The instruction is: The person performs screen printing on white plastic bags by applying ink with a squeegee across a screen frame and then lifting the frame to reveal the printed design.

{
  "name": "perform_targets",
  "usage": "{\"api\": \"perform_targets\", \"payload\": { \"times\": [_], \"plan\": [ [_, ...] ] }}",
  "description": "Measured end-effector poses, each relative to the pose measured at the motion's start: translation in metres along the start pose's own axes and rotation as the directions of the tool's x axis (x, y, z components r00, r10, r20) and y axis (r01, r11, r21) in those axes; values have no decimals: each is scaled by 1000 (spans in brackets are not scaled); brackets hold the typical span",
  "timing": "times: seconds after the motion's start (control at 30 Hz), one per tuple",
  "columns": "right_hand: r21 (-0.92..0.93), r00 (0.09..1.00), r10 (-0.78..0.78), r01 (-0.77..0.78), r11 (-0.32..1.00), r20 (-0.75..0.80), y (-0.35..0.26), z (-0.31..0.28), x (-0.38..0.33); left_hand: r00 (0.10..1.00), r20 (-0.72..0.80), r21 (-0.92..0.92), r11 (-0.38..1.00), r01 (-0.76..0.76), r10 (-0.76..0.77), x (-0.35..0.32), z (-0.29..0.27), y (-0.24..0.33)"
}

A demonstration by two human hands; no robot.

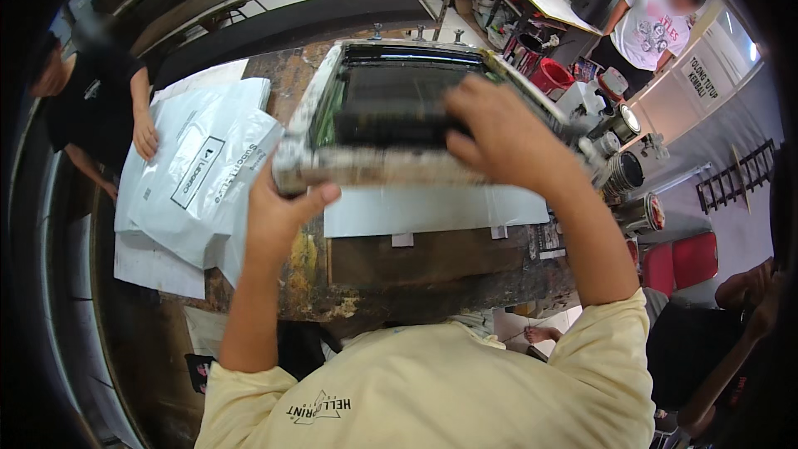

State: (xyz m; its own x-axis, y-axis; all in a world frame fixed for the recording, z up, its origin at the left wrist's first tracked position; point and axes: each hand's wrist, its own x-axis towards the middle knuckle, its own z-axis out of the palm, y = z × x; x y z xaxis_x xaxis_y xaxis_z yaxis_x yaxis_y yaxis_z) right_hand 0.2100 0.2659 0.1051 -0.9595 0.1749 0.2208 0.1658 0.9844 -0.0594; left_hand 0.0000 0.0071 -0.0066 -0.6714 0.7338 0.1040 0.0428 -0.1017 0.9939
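Observation:
A screen printing frame [391,168] with a pale, stained rim and dark ink on its mesh sits on the worktable, its near edge raised above a white sheet [432,209]. My left hand [281,204] grips the frame's near left corner, thumb along the front edge and the other fingers mostly hidden. Inside the frame, my right hand [492,129] is closed around the right end of a dark squeegee [386,129]. Both hand and squeegee are smeared by motion. Left of the frame, white printed plastic bags [187,166] lie in a stack close to my left hand.
A co-worker's hand [145,135] rests on the bags at the left. Ink cans [625,170] and a red bucket [550,75] crowd the right side. Another person [652,25] stands near the door, and a red chair [694,258] is at right.

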Motion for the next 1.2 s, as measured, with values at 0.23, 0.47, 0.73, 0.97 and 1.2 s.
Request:
{"api": "perform_targets", "payload": {
  "times": [0.23,0.47,0.73,0.97,1.2],
  "plan": [
    [62,999,-39,41,997,-29,62,135,-3,980,-182,270,962,-28,80,-64,5,-132],
    [24,992,23,-20,1000,-123,193,229,143,980,-111,688,724,-45,167,-84,-12,-185],
    [-12,991,45,-46,999,-123,196,249,161,978,-122,662,748,-49,172,-84,-13,-181],
    [-17,992,65,-67,998,-105,104,224,53,978,-155,508,860,-41,138,-82,-13,-194],
    [70,987,163,-162,984,-1,-25,167,-76,969,-159,525,847,-81,191,-78,-5,-185]
  ]
}}
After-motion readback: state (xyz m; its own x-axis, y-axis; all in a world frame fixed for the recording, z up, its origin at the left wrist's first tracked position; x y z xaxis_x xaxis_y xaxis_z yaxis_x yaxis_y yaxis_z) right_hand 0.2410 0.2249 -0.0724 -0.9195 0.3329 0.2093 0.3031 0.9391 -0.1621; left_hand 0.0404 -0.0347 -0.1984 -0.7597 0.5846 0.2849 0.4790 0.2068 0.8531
